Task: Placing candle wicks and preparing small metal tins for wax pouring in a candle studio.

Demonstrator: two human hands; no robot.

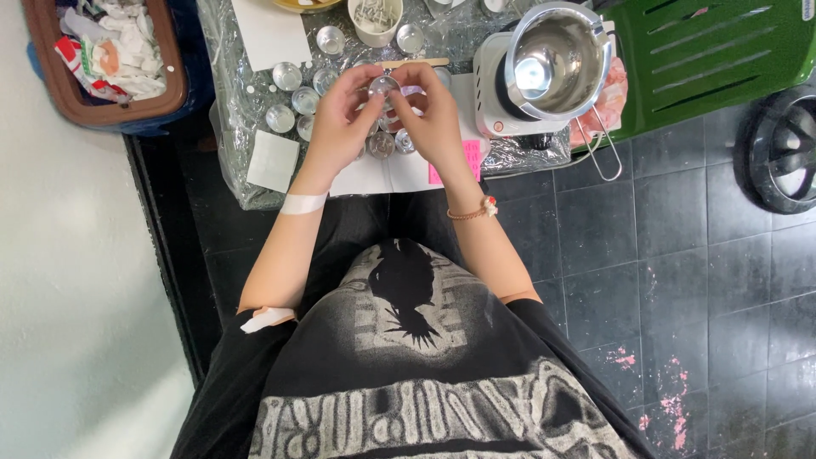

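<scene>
My left hand (340, 119) and my right hand (433, 115) meet over a low table wrapped in clear plastic (234, 127). Together their fingertips pinch one small round metal cup (384, 84), lifted a little above the table. Several more small metal cups (289, 93) stand on the plastic to the left of my left hand, and a few (387, 143) lie under my palms. A flat wooden stick (416, 62) lies just beyond my fingers. A white band is on my left wrist and a bead bracelet on my right wrist.
A small white hot plate (493, 102) carries a shiny steel pot (552, 59) right of my hands. White paper sheets (272, 161), a pink note (472, 157), a white cup (376, 21), a brown bin of scraps (106, 59), a green plastic chair (714, 59) and a black fan base (786, 149) surround the table.
</scene>
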